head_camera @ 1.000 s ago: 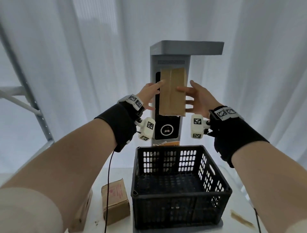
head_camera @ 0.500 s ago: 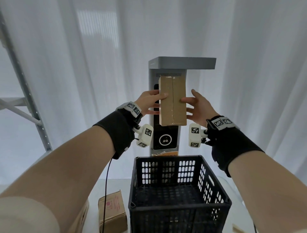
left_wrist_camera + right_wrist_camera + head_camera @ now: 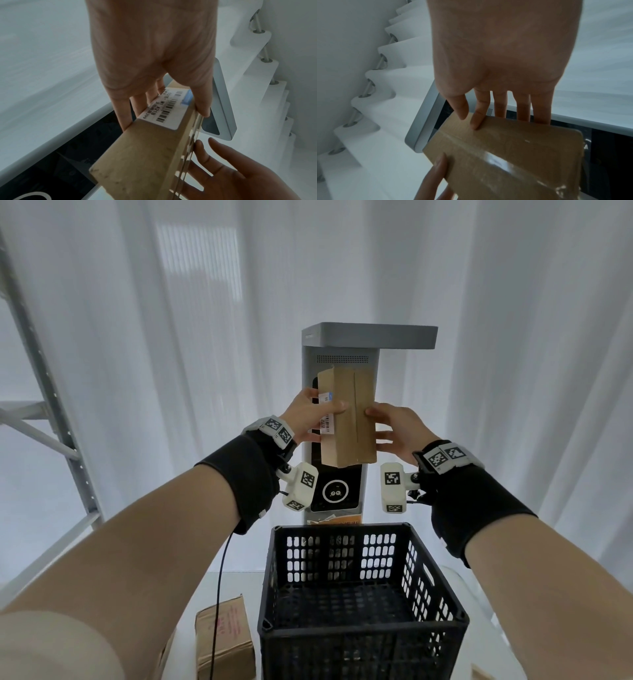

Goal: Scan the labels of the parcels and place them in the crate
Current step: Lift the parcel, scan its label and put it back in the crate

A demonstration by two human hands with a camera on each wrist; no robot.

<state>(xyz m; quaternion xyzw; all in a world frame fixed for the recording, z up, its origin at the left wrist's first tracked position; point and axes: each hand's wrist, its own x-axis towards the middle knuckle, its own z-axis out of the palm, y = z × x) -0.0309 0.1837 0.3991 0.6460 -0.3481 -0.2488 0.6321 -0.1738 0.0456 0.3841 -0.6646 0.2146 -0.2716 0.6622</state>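
A brown cardboard parcel (image 3: 352, 419) is held upright in front of the grey scanner tower (image 3: 342, 350), just below its overhanging head. My left hand (image 3: 317, 414) grips the parcel's left edge, thumb across the front and fingers behind. A white barcode label (image 3: 168, 109) on the narrow left side shows beside that thumb. My right hand (image 3: 376, 422) holds the right edge, with thumb and forefinger on the taped face (image 3: 505, 155) and the other fingers behind. The black crate (image 3: 442, 621) stands below the hands; nothing shows inside it.
A second cardboard parcel (image 3: 222, 638) lies on the white table left of the crate, with a black cable across it. A grey metal rack (image 3: 51, 412) stands at far left. White curtains hang behind the scanner.
The parcel has turned a little, so its labelled left side now shows. My left thumb has moved further across its front. Both hands have stayed on it before the scanner.
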